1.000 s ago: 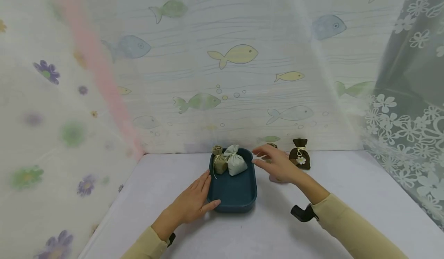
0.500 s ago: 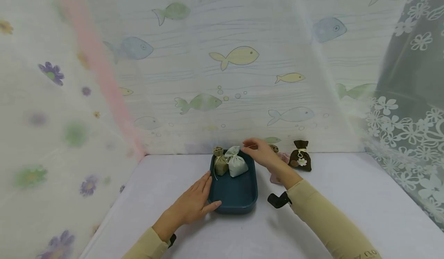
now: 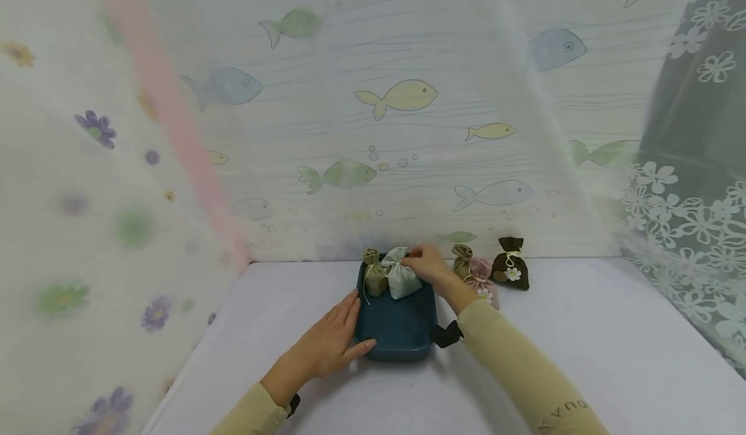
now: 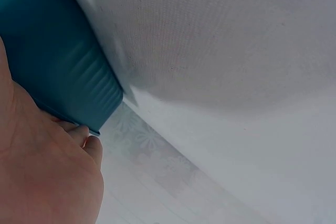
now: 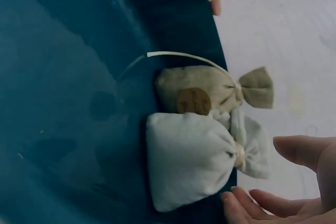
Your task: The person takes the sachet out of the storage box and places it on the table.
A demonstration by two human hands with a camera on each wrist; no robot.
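Observation:
A dark blue tray (image 3: 396, 328) holds two small drawstring pouches at its far end. One is a tan pouch (image 3: 375, 282) with a round brown tag (image 5: 193, 100); beside it leans a pale grey-white pouch (image 3: 403, 283). My left hand (image 3: 329, 338) rests along the tray's left side, fingers straight, thumb over the near rim. My right hand (image 3: 430, 265) is at the tied neck of the pale pouch. In the right wrist view its thumb and fingers stand apart on either side of that neck, with a gap showing.
Right of the tray, on the white table (image 3: 559, 338), lie a brown-green pouch (image 3: 462, 261), a pink pouch (image 3: 481, 270) with a flower, and a dark brown pouch (image 3: 510, 265). A fish-printed curtain (image 3: 338, 221) hangs behind the table's far edge.
My right hand has moved left, from beyond the tray's right rim to the pale pouch, uncovering the pink and brown-green pouches. My left hand has stayed on the tray.

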